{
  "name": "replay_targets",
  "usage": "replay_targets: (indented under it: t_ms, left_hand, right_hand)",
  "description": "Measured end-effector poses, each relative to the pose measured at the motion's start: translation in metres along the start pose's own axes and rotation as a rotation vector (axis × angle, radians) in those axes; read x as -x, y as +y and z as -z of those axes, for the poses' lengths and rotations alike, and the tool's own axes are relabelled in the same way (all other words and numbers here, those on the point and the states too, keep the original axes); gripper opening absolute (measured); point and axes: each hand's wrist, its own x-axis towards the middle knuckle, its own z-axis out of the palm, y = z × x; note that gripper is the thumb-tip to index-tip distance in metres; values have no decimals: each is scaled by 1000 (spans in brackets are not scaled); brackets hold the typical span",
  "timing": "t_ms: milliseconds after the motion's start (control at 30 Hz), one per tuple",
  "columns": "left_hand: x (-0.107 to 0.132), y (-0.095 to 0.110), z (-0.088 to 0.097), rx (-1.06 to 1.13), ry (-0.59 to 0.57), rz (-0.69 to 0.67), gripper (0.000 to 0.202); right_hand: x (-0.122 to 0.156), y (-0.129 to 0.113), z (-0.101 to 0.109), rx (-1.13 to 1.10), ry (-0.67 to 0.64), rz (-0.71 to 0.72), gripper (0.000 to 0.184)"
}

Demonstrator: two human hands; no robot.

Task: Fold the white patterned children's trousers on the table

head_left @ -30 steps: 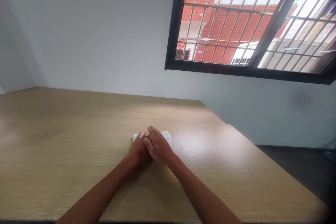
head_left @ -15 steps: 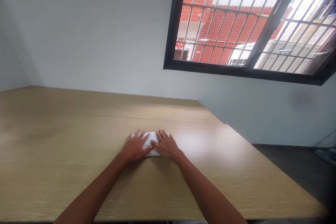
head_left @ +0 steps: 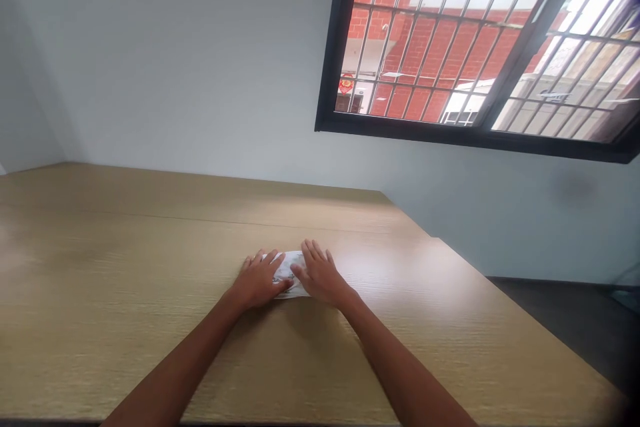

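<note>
A small white folded cloth (head_left: 285, 271) with a faint dark print lies flat on the wooden table, between and under my hands. What exactly the cloth is, I cannot tell. My left hand (head_left: 258, 282) rests palm down over its left part, fingers spread and thumb pointing right. On the other side, my right hand (head_left: 320, 274) is flat with fingers stretched out over its right end, and its thumb reaches over the middle. Both hands cover much of the cloth, so its ends are partly hidden.
The light wooden table (head_left: 150, 280) stretches to the pale wall (head_left: 175, 67), with a seam across its far part. Its right edge slants down beside a dark floor (head_left: 540, 313). A barred window (head_left: 450, 47) with a dark frame is at upper right.
My right hand has lifted slightly and shifted a little right, its fingers now more upright, showing more of the printed cloth. My left hand stays nearly in place. The view has turned slightly left.
</note>
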Motion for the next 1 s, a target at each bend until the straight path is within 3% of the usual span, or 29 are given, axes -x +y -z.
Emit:
replay_targets:
  t_ms: [200, 567, 833, 1000]
  left_hand:
    - [0, -1, 0, -47, 9, -14, 60]
    - [-2, -8, -7, 2, 39, -22, 69]
    - [-2, -11, -5, 10, 11, -39, 70]
    - [-1, -28, -2, 103, 35, -116, 67]
  right_hand:
    - [2, -12, -10, 8, -64, 137, 67]
    - [-6, 30, 4, -1, -184, -100, 80]
    - [-7, 50, 3, 19, -102, -171, 79]
    - [-5, 47, 7, 5, -37, -81, 73]
